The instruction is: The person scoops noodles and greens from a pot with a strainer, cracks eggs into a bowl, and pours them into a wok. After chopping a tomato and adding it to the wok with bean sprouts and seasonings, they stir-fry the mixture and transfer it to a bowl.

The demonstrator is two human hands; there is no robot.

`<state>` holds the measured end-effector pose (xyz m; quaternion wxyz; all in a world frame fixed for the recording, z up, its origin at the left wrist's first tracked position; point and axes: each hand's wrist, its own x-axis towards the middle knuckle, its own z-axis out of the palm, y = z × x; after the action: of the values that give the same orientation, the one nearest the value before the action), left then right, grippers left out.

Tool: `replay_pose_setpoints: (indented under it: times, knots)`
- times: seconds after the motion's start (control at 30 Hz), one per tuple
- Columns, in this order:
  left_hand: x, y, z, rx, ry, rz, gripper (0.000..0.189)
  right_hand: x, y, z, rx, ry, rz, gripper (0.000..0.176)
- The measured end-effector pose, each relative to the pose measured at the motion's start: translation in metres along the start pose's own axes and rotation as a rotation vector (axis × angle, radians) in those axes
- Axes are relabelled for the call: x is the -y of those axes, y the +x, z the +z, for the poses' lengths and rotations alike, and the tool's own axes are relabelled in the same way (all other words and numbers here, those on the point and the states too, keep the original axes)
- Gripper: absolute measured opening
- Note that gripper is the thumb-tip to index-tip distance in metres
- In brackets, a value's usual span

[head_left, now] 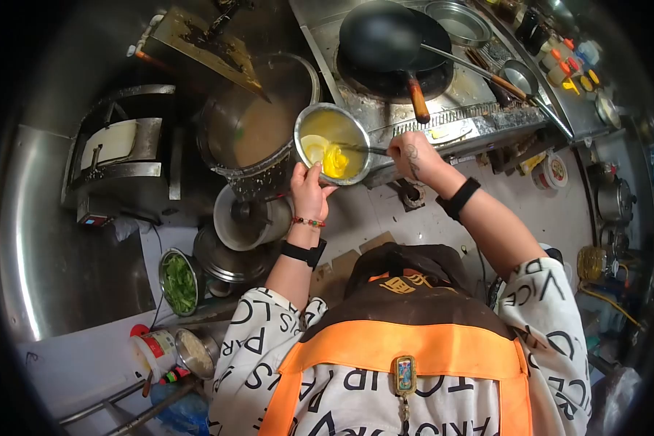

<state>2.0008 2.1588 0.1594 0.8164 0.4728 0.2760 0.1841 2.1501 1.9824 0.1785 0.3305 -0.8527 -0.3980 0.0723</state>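
Observation:
My left hand (pixel 309 192) grips a small metal bowl (pixel 328 118) from below, thumb over its near rim. Yellow egg (pixel 336 161) lies in the bowl, with a paler patch beside it. My right hand (pixel 418 161) is closed around thin dark chopsticks (pixel 374 150), whose far ends reach into the bowl at the egg. The bowl is held in the air, between a large pot (pixel 314 81) of cloudy liquid on the left and the stove front (pixel 458 138) on the right.
A black wok (pixel 378 36) with a wooden handle rests on the stove, beside a long-handled ladle (pixel 519 76). At lower left are a bowl of green leaves (pixel 179 285) and a lidded pot (pixel 229 261). Seasoning bottles (pixel 559 69) line the upper right.

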Motion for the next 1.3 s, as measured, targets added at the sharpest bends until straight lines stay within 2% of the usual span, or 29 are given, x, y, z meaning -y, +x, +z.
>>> replay_pose_setpoints:
  times: [0.03, 0.1, 0.13, 0.17, 0.23, 0.3, 0.37, 0.43, 0.47, 0.53, 0.57, 0.6, 0.63, 0.67, 0.7, 0.77, 0.8, 0.83, 0.9, 0.97, 1.0, 1.17, 1.23, 1.3]
  knots:
    - [0.000, 0.004, 0.001, 0.011, -0.009, 0.011, 0.008, 0.002, 0.002, -0.004, -0.007, -0.006, -0.001, 0.010]
    - [0.001, 0.012, 0.003, 0.031, -0.015, 0.028, 0.013, 0.009, 0.005, -0.010, 0.172, -0.029, -0.102, 0.009]
    - [-0.001, 0.013, 0.007, 0.014, -0.025, 0.048, 0.012, 0.008, 0.007, -0.009, 0.020, 0.067, -0.074, 0.008]
    - [-0.002, 0.014, 0.012, -0.005, -0.036, 0.069, 0.012, 0.005, 0.009, -0.007, 0.016, 0.066, -0.076, 0.008]
    - [-0.009, 0.022, 0.024, 0.002, -0.065, 0.087, 0.012, -0.003, 0.020, -0.005, 0.160, 0.060, -0.034, 0.009]
    - [-0.009, 0.032, 0.041, -0.105, 0.064, 0.144, 0.013, 0.017, 0.027, 0.000, 0.109, 0.001, -0.088, 0.007]
    - [-0.013, 0.043, 0.067, -0.182, 0.000, 0.182, 0.020, 0.048, 0.035, -0.003, 0.019, -0.005, -0.187, 0.014]
    - [-0.002, 0.073, 0.065, -0.251, 0.002, 0.268, 0.022, 0.065, 0.040, -0.015, 0.026, 0.057, -0.193, 0.029]
    - [-0.007, 0.080, 0.074, -0.328, 0.053, 0.263, 0.026, 0.060, 0.039, -0.028, 0.012, 0.060, -0.198, 0.029]
    - [-0.025, 0.095, 0.102, -0.343, 0.098, 0.220, 0.032, 0.041, 0.042, -0.053, 0.023, 0.390, -0.222, 0.037]
    - [-0.033, 0.095, 0.117, -0.371, 0.159, 0.189, 0.033, 0.018, 0.042, -0.065, -0.068, 0.378, -0.221, 0.051]
    - [-0.029, 0.111, 0.125, -0.342, 0.075, 0.308, 0.034, -0.012, 0.045, -0.079, -0.191, 0.382, -0.215, 0.057]
    - [-0.030, 0.127, 0.126, -0.325, 0.176, 0.304, 0.034, -0.052, 0.053, -0.101, -0.334, 0.311, -0.243, 0.058]
    - [-0.033, 0.141, 0.134, -0.322, 0.236, 0.315, 0.034, -0.100, 0.061, -0.122, -0.503, 0.154, -0.227, 0.055]
    - [-0.035, 0.153, 0.146, -0.315, 0.295, 0.327, 0.034, -0.155, 0.061, -0.135, -0.603, -0.163, -0.161, 0.050]
    - [-0.039, 0.172, 0.172, -0.299, 0.424, 0.328, 0.030, -0.240, 0.046, -0.155, -0.409, -0.713, 0.246, 0.036]
    - [-0.032, 0.195, 0.173, -0.271, 0.554, 0.453, 0.027, -0.277, 0.039, -0.151, -0.315, -0.718, 0.322, 0.033]
    - [-0.028, 0.214, 0.178, -0.240, 0.681, 0.579, 0.024, -0.284, 0.032, -0.165, -0.143, -0.624, 0.369, 0.031]
    - [-0.026, 0.234, 0.201, -0.263, 0.787, 0.552, 0.019, -0.288, 0.024, -0.177, 0.091, -0.330, 0.469, 0.027]
    - [-0.023, 0.252, 0.218, -0.307, 1.175, 0.658, 0.022, -0.289, 0.006, -0.171, -0.090, -0.139, 0.298, 0.026]
    - [-0.021, 0.260, 0.226, -0.297, 1.255, 0.726, 0.022, -0.284, -0.002, -0.172, -0.114, -0.071, 0.351, 0.026]
    - [-0.022, 0.279, 0.267, -0.323, 1.357, 0.735, 0.017, -0.248, -0.043, -0.212, -0.212, -0.006, 0.433, 0.024]
    - [-0.022, 0.297, 0.261, -0.462, 1.344, 0.801, 0.019, -0.241, -0.058, -0.227, -0.209, -0.068, 0.462, 0.021]
    - [-0.029, 0.304, 0.259, -0.568, 1.205, 0.693, 0.019, -0.227, -0.070, -0.247, -0.231, -0.132, 0.366, 0.021]
